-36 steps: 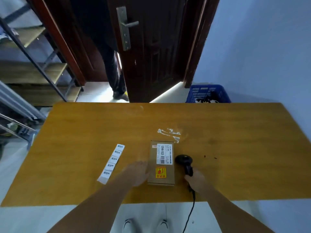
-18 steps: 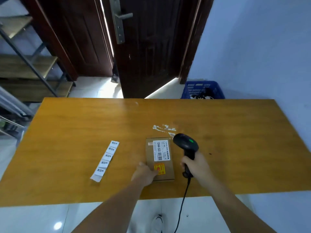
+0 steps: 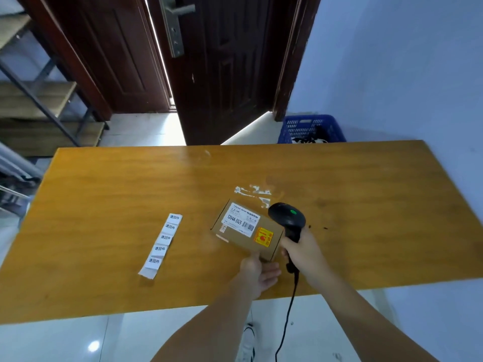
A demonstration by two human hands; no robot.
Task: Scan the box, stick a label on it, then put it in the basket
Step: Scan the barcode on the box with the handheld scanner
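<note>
Daylight through door gap point(image 3: 159, 61); floor point(image 3: 94, 346) glare; edges bowed, perhaps slightly soft.

Brown box point(image 3: 243, 235) carries a white barcode label and yellow-red sticker; black scanner point(image 3: 287, 218) shows a green light; orange-brown counter point(image 3: 130, 194); blue basket point(image 3: 311, 128).

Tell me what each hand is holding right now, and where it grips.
Left hand holds the box by its near corner; right hand grips the scanner by its handle.
</note>
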